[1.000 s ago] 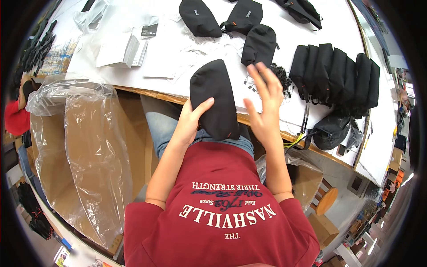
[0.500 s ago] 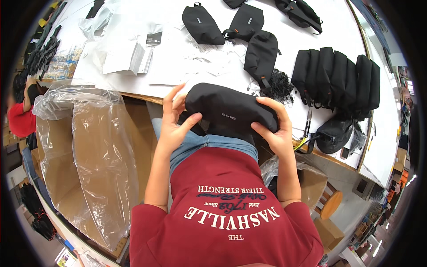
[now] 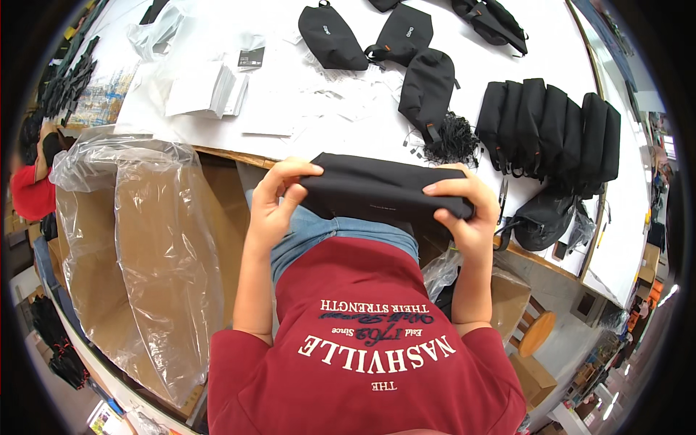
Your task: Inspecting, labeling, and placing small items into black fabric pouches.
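A black fabric pouch [image 3: 377,185] with a small light print is held crosswise in front of me, just off the near table edge. At its left end, my left hand [image 3: 274,206] grips the upper corner, fingertips bent onto the cloth. My right hand [image 3: 470,206] is closed around the other end, thumb below and fingers over the top. Beyond the pouch, a similar black pouch [image 3: 426,90] with an orange-tipped tab lies on the white table [image 3: 283,87] beside a tangle of black cords [image 3: 451,141].
Several black pouches [image 3: 544,130] stand in a row at right, near scissors [image 3: 502,194] and a black bag [image 3: 540,221]. Paper stacks [image 3: 199,90] lie at left. A plastic-lined carton [image 3: 174,254] stands below the table edge. A person in a red sleeve [image 3: 32,192] is far left.
The pouch has tilted, so its printed face is more foreshortened, and it has shifted slightly right. My left hand has moved down and now pinches its corner; my right hand has moved right.
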`<action>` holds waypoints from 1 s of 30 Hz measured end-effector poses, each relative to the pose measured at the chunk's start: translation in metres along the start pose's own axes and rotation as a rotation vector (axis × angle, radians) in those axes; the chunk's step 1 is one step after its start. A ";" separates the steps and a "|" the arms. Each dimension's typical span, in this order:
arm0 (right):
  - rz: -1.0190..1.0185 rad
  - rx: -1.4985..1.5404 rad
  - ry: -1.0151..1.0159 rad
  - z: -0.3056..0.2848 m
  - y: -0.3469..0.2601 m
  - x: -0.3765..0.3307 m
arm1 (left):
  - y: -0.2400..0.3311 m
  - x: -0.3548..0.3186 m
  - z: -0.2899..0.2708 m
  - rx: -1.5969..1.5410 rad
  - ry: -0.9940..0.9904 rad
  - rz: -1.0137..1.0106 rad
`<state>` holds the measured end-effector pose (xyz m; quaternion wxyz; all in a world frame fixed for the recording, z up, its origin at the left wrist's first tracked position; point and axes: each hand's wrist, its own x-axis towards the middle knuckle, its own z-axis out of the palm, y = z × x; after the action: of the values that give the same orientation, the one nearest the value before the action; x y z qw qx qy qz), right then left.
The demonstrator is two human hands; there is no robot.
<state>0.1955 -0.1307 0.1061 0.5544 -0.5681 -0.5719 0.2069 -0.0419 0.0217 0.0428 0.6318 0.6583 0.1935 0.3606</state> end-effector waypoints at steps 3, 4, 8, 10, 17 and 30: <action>-0.037 -0.223 -0.093 0.003 -0.021 0.005 | 0.017 0.015 0.011 -0.304 0.049 -0.180; -0.072 -0.247 -0.107 0.005 -0.021 0.003 | 0.018 0.020 0.011 -0.366 -0.037 -0.225; -0.109 -0.233 -0.183 0.003 -0.022 0.007 | 0.011 0.016 0.016 0.031 -0.024 -0.374; -0.039 -0.165 -0.208 -0.002 -0.018 0.006 | 0.008 0.008 0.010 0.119 0.033 -0.417; -0.219 -0.555 0.594 -0.092 -0.017 0.008 | -0.018 -0.005 -0.004 -0.032 -0.214 -0.529; 0.262 -1.350 0.487 -0.147 0.041 -0.010 | -0.034 -0.011 0.010 -0.101 -0.403 -0.626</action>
<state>0.3377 -0.1861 0.1106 0.1656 -0.8799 -0.3627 -0.2585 -0.0352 0.0108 0.0078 0.7684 0.5932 0.2391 0.0224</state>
